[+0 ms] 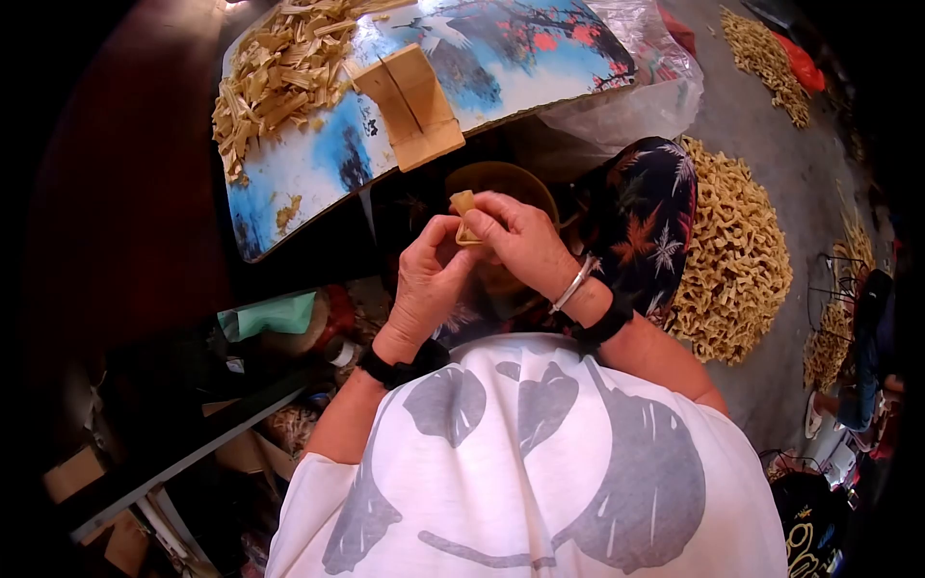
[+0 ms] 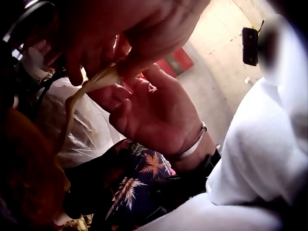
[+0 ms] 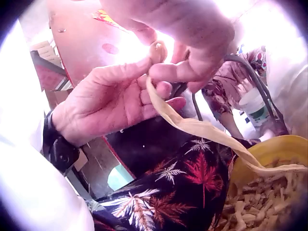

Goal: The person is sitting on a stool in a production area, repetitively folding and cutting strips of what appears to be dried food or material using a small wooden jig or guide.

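Note:
Both hands meet over the person's lap, around a pale yellow flat strip. The left hand pinches it between thumb and fingers, its palm turned inward in the right wrist view. From the other side the right hand, with a silver bracelet at the wrist, grips it with thumb and forefinger. A small rolled loop of the strip stands up at the fingertips. The strip's long tail trails across the rim of a yellow bowl, which holds several short pale pieces.
Ahead is a painted board bearing a heap of flat strips and a slotted wooden block. A large pile of knotted pieces lies on the floor at right, near a clear plastic bag. Shelf clutter stands at lower left.

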Demonstrator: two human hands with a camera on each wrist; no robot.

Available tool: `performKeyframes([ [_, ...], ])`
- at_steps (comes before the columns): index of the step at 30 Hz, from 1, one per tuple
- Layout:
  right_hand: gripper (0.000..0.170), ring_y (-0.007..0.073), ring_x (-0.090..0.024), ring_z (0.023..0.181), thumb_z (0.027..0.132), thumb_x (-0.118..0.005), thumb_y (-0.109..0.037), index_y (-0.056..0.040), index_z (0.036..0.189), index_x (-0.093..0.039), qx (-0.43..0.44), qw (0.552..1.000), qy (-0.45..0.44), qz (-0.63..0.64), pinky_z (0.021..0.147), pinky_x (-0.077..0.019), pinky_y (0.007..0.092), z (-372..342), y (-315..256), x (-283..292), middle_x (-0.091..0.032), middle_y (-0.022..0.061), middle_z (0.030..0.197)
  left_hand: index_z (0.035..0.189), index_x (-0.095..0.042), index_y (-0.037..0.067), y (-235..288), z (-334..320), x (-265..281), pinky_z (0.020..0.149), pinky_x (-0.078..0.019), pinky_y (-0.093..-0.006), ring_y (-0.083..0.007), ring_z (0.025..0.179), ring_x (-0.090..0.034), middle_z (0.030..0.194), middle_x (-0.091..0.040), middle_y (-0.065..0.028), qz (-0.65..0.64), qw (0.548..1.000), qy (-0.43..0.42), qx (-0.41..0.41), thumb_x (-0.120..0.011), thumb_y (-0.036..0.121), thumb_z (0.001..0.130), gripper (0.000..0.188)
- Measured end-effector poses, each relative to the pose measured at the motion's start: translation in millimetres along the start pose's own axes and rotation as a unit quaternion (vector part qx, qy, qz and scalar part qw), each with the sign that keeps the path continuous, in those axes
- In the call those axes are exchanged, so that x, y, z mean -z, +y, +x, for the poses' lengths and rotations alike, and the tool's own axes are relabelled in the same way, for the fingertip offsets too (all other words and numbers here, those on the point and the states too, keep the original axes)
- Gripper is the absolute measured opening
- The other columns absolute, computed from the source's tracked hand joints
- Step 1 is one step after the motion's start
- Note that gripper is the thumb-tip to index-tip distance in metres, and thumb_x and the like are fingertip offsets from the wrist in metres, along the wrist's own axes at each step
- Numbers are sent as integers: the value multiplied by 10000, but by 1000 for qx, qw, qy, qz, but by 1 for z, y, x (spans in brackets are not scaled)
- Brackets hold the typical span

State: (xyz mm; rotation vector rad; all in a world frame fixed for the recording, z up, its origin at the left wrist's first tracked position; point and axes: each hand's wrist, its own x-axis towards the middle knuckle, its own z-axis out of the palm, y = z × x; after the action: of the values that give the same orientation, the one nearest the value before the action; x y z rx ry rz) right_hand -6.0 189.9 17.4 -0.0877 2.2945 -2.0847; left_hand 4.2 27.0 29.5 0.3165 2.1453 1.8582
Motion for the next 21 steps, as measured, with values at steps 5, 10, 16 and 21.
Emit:
performKeyframes([
  [5,268,147,-673,803,989,-550,-211,7,1097,-664,-69,995,-16,73,691,-532,264,0,-3,-2,-713,78,945,1165,-594,51,8,-1,0,696,-456,-199,-78,775,-567,958,-624,-10,-389,908,-5,153,-643,118,948,233],
  [10,243,220,-711,738,964,-577,-218,13,957,-651,19,997,75,-1,637,-533,325,-5,0,-11,-716,146,858,1059,-604,59,9,-4,-1,472,-295,-164,-3,539,-391,738,-549,61,-201,965,51,159,-666,126,935,154],
  [16,255,150,-651,668,919,-673,-233,-18,1032,-594,37,997,-72,-17,573,-498,287,-1,3,-2,-665,86,758,1016,-587,68,1,-2,6,459,-286,-167,-1,515,-360,692,-507,73,-125,982,100,98,-669,121,931,130],
  [21,185,18,-491,620,892,-720,-185,-82,1011,-624,-154,940,-166,255,518,-386,175,3,-5,-1,-578,-56,768,1036,-594,56,12,-6,12,463,-263,-170,2,507,-332,693,-501,81,-327,930,49,159,-630,115,953,108],
])
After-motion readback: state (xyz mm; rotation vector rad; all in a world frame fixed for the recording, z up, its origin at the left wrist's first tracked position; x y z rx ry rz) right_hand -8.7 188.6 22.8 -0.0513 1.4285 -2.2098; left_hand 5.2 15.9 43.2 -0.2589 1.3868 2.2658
